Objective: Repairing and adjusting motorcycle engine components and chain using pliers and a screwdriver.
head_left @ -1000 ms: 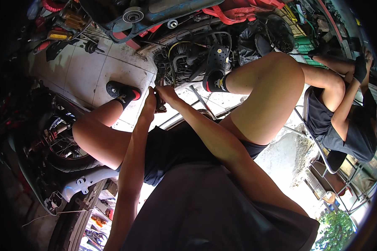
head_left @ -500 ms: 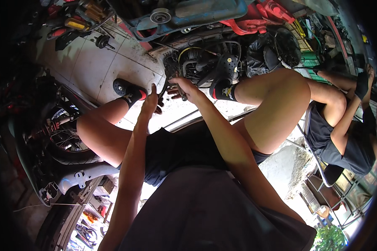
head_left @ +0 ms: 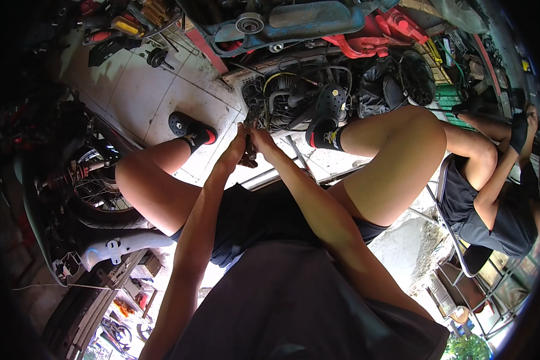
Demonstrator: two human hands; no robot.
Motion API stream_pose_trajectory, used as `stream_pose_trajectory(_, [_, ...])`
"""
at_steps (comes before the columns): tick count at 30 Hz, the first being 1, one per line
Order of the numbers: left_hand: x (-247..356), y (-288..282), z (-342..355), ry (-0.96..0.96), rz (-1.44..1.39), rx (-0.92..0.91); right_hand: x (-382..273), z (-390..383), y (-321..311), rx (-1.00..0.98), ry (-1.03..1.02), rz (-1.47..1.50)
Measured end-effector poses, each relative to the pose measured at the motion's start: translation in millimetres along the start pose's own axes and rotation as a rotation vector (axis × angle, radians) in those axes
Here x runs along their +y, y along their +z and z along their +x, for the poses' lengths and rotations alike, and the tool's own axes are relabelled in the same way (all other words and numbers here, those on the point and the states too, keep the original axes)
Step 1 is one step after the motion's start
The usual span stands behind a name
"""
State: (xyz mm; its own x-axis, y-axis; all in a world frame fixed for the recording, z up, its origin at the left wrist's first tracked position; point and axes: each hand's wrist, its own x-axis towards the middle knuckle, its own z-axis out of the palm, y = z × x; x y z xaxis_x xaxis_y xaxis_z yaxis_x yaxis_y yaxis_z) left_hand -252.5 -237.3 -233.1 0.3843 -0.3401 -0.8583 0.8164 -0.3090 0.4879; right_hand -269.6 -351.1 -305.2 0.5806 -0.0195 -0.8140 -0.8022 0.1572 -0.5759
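Between my knees, my left hand (head_left: 234, 150) and my right hand (head_left: 261, 141) are close together, with their fingers curled inward. A small dark metal piece (head_left: 251, 156) shows between them, below the right hand's fingers; its exact kind cannot be made out. The right hand's fingers close round it. My left hand is closed against it from the other side, and its fingertips are mostly hidden. Both hands are above the pale tiled floor (head_left: 144, 96), between my two dark clogs (head_left: 183, 125).
A greasy engine-like assembly (head_left: 285, 99) with hoses lies ahead of my hands. Beyond it rest a blue swingarm-like part (head_left: 309, 21) and red parts (head_left: 381, 36). A spoked wheel (head_left: 99, 192) stands at left. Another person (head_left: 492, 204) sits at right. Screwdrivers (head_left: 128, 25) lie far left.
My hands have come together and drawn slightly nearer to me. The left hand's fingers, apart before, are now curled in beside the right hand. The view has shifted slightly.
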Motion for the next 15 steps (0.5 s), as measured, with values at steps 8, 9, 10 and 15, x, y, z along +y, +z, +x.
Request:
stream_pose_trajectory(8, [9.6, -8.3, -0.1, 0.099, -0.040, -0.013, -33.9, -17.7, -12.9, 0.033, -0.080, -0.044])
stream_pose_trajectory(9, [12.2, -6.2, -3.6, 0.100, -0.040, -0.017, -33.3, -17.9, -14.6, 0.037, -0.080, -0.045])
stream_pose_trajectory(10, [13.9, -5.0, -8.1, 0.097, -0.004, -0.010, -31.8, -18.7, -16.3, 0.044, -0.103, -0.074])
stream_pose_trajectory(15, [12.1, -5.5, -6.4, 0.046, -0.022, -0.050, -28.0, -21.3, -13.9, 0.076, -0.134, -0.109])
